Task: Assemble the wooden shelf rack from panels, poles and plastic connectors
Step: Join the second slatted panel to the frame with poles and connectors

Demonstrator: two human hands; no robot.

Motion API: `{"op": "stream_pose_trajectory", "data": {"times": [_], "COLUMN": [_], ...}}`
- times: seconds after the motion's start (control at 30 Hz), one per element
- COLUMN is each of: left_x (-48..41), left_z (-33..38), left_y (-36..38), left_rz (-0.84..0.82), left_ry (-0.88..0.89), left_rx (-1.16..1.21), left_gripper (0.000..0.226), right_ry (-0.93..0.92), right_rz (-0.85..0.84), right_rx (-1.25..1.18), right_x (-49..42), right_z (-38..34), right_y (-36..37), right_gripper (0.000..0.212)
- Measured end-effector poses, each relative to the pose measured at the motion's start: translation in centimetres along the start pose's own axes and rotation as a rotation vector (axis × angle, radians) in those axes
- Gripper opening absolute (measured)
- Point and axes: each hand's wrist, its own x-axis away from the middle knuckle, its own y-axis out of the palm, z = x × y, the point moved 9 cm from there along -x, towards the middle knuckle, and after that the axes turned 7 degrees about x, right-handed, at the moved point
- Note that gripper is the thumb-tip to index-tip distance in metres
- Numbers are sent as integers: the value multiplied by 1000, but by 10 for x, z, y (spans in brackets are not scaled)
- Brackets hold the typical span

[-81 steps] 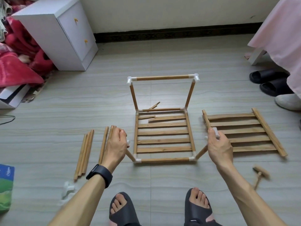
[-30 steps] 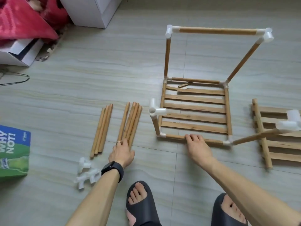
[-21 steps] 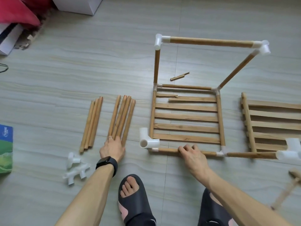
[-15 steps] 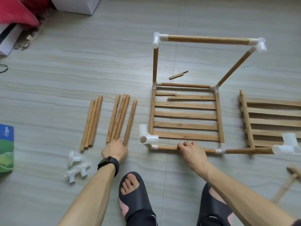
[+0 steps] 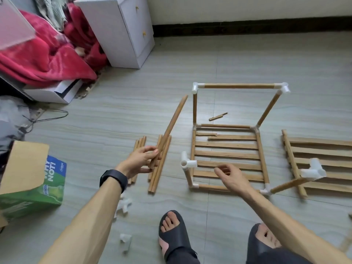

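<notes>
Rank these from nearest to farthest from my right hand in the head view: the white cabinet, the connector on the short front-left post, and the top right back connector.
1. The front-left post connector, just left of the right hand.
2. The top right back connector, raised, farther back and to the right.
3. The white cabinet, far back on the left.

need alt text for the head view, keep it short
A person's left hand holds one wooden pole raised above loose poles on the floor; the empty right hand hovers over a half-built shelf frame with white plastic connectors. A spare slatted panel lies to its right.
</notes>
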Motion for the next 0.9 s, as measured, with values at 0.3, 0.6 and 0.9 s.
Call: {"op": "stream_pose_trajectory", "data": {"times": [0.3,0.6,0.9], "left_x": [86,38,15], "left_z": [125,71,13], "left_y": [94,112,114], "left_rz": [-173,208,177], "left_ry": [426,364,208], "left_rx": [-456,-146,-214], "left_gripper": [12,41,54], "right_ry": [-99,150,182], "right_rz": [-106,47,85], "right_rx": [-1146,-1319,-1297], "right_x": [68,97,100], "right_z": [-104,-21,11], "right_y": [-78,-72,-54], "right_gripper": [46,27,31]}}
